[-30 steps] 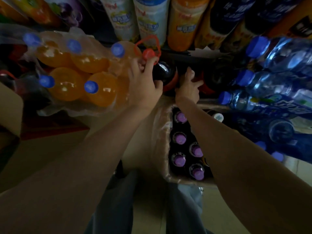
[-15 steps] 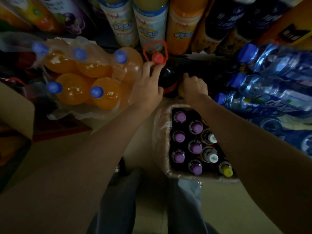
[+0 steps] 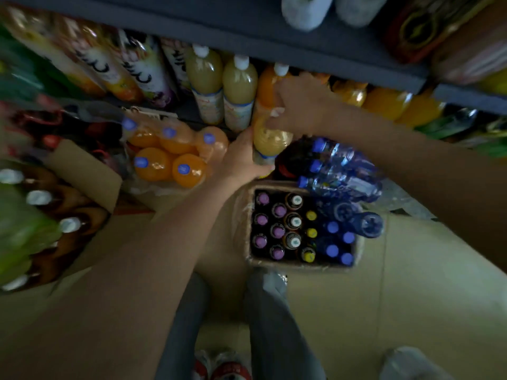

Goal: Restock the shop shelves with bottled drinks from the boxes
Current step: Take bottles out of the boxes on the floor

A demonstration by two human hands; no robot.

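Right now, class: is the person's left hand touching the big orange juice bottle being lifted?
Touching. The head view shows the left hand wrapped around the lower end of the orange juice bottle, with no gap between them.

Dim light here, a pale tiled floor (image 3: 411, 297) below, and a dark grey shelf (image 3: 247, 31) running across the top.

Single view: a head-worn wide-angle camera, aimed forward and steeply down. It looks over both forearms onto the shelf (image 3: 343, 61) at the top edge, the box (image 3: 299, 266) at centre, and the floor (image 3: 411, 297) and legs (image 3: 277, 325) below. Range is close; edges are curved and blurred.
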